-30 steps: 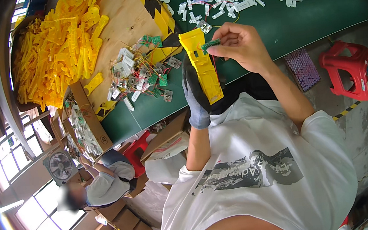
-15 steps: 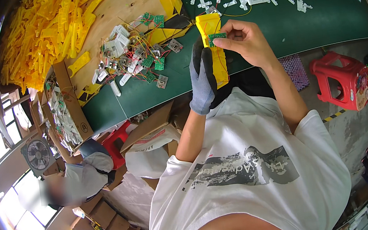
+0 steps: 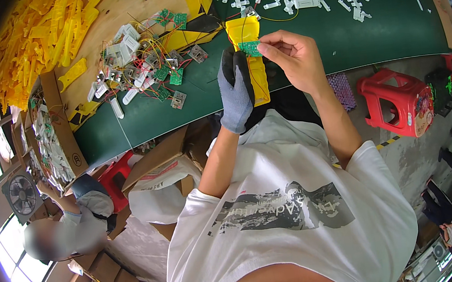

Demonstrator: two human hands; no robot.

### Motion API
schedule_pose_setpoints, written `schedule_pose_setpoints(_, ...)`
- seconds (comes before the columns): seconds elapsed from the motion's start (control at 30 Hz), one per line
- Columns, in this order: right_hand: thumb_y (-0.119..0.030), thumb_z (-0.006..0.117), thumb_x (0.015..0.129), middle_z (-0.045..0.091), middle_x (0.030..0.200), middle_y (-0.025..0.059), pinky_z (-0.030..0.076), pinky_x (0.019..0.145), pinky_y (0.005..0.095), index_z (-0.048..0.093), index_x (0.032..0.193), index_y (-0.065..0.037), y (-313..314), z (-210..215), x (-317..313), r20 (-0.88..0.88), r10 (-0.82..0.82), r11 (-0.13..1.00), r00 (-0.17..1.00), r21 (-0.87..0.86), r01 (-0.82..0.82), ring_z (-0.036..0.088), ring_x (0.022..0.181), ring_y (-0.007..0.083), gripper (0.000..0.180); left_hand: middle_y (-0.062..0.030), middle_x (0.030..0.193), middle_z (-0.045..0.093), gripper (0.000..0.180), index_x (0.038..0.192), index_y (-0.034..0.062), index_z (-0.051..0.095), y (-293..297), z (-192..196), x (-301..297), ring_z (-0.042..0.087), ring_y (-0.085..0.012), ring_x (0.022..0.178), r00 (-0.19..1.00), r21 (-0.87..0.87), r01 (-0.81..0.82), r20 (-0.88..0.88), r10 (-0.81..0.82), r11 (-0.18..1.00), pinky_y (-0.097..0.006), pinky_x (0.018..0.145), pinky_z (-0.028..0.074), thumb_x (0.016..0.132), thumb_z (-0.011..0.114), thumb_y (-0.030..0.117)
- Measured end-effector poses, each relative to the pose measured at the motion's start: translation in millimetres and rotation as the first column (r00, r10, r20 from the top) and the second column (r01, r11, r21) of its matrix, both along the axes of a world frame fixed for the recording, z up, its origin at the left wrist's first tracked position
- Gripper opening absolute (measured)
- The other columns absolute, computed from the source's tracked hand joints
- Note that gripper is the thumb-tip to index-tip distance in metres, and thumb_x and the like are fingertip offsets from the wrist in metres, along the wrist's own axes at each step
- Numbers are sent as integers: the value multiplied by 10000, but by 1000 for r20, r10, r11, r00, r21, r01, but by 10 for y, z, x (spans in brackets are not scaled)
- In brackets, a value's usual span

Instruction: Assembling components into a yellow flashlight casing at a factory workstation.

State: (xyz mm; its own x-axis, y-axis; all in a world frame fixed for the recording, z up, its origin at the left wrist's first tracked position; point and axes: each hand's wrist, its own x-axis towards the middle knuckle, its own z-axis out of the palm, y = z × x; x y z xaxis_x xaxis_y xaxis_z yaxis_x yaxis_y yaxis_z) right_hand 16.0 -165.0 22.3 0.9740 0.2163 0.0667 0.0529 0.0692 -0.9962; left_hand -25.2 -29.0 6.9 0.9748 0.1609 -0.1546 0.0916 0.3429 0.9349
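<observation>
My left hand (image 3: pixel 235 87), in a grey glove with dark fingers, is closed around a long yellow plastic shell (image 3: pixel 260 88) at the table's near edge. My bare right hand (image 3: pixel 295 58) pinches the right end of a small green circuit board (image 3: pixel 249 48) between thumb and forefinger. The board lies across the shell's upper part. Thin wires (image 3: pixel 245 28) run along the shell; where they end inside it I cannot tell. Left of my hands is a pile of white parts, green boards and wires (image 3: pixel 142 67).
Yellow shells (image 3: pixel 52 32) are heaped at the far left, beside a cardboard box of parts (image 3: pixel 65 126). White plastic pieces (image 3: pixel 308 2) lie scattered across the green table (image 3: pixel 392 33). Red stools (image 3: pixel 394 100) stand on the floor at right. Another person (image 3: pixel 74 230) is at lower left.
The whole view has shifted, so the table and people sit further left. The right hand's fingers have drawn back toward the board's right end, uncovering more of it. Both grips stay.
</observation>
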Motion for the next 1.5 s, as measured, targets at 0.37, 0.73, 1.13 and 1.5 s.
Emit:
schedule_pose_setpoints(0.37, -96, 715, 865, 663, 794, 29, 499, 682, 194, 646, 928, 33, 130, -145, -8, -38, -193, 972, 980, 127, 196, 610, 741, 65, 159, -51, 931, 595, 272, 1195, -16, 497, -50, -10, -4, 548, -75, 805, 999, -7, -24, 29, 24, 1000, -243, 693, 470, 1031, 428, 190)
schedule_pose_setpoints(0.73, -228, 560, 974, 498, 658, 44, 358, 525, 281, 548, 869, -9, 266, -212, -32, 196, -120, 947, 973, -273, 172, 418, 563, 111, 243, -71, 934, 581, 255, 1171, -21, 467, -28, -166, 32, 546, -103, 802, 993, -19, -100, 61, 101, 995, -270, 688, 478, 1024, 430, 183)
schedule_pose_setpoints(1.13, -224, 539, 981, 508, 694, 53, 369, 561, 286, 578, 910, -24, 206, -208, -9, 146, -111, 965, 983, -221, 142, 441, 602, 128, 215, -90, 1084, 552, 305, 1237, -3, 456, -50, -214, -19, 526, -127, 938, 982, -4, -74, 172, 74, 997, -284, 818, 453, 1034, 412, 221)
schedule_pose_setpoints(1.5, -152, 769, 738, 650, 1049, 74, 490, 855, 386, 600, 1216, -123, -274, -154, -146, 425, 97, 812, 900, -556, 175, 612, 944, 291, 508, -161, 1365, 435, 512, 1383, 71, 367, -59, -164, -381, 461, -255, 1252, 826, -66, -540, 151, 543, 839, -388, 1040, 387, 916, 557, -16)
